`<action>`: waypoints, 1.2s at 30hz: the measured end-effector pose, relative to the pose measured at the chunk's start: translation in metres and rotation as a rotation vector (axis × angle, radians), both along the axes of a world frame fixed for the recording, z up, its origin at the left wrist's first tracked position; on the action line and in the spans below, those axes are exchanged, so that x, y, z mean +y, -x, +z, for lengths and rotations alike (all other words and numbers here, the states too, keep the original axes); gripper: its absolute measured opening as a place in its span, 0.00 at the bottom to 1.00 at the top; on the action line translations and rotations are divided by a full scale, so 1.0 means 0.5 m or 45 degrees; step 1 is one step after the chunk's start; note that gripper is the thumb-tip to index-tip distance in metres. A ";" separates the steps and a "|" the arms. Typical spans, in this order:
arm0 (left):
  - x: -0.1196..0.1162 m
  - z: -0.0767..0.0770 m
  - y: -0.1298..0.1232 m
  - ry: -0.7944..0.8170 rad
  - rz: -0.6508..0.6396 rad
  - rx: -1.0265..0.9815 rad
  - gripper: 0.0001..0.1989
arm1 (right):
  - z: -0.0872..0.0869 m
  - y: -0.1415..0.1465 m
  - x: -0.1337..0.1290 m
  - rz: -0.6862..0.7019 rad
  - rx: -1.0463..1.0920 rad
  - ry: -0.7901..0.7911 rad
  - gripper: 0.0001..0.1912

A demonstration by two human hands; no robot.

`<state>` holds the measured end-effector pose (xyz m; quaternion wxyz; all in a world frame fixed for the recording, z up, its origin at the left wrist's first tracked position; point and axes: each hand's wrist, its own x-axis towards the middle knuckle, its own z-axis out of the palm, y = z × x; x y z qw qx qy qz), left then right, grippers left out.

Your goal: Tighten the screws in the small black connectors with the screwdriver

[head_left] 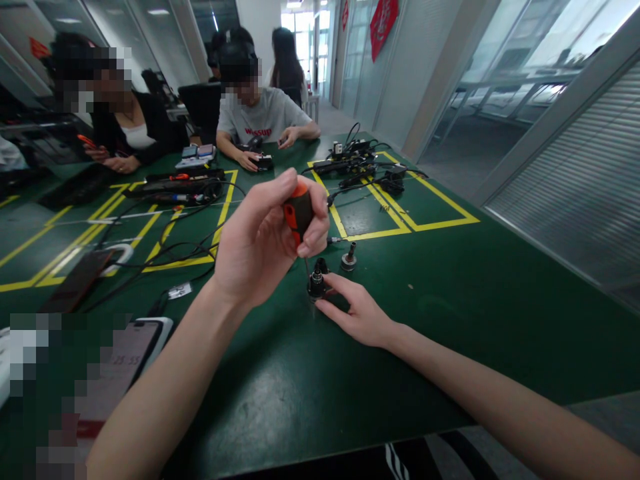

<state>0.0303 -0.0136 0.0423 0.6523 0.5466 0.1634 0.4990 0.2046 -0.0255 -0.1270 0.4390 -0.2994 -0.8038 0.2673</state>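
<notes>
My left hand (273, 243) is wrapped round the orange and black handle of a screwdriver (299, 215), whose thin shaft points down. The shaft's lower end meets a small black round part (316, 285) standing on the green table (430, 307); the exact contact is too small to tell. From the right, my right hand (357, 310) pinches this part between thumb and fingers at its side. A second part, a metal disc with a black stem (349, 259), stands just behind and to the right. Another small black piece (321, 266) lies directly behind the held part.
Bundled black cables (355, 163) lie inside yellow tape at the back. More tools and cables (175, 187) are at the back left. A phone (125, 363) lies near my left forearm, with a dark slab (77, 283) beyond it. Several people sit across the table.
</notes>
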 end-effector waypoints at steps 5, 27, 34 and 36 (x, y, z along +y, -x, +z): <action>-0.001 -0.006 -0.002 -0.042 0.016 -0.016 0.15 | -0.001 -0.001 0.001 -0.001 -0.003 0.003 0.16; -0.008 -0.002 -0.002 0.048 0.088 -0.014 0.14 | 0.001 -0.001 0.001 0.009 -0.010 0.032 0.16; -0.007 -0.002 -0.002 0.037 0.053 -0.046 0.14 | 0.004 -0.002 0.000 0.002 -0.018 0.033 0.16; -0.006 -0.002 -0.003 0.031 0.047 -0.048 0.18 | 0.003 -0.002 -0.001 -0.011 -0.028 0.036 0.16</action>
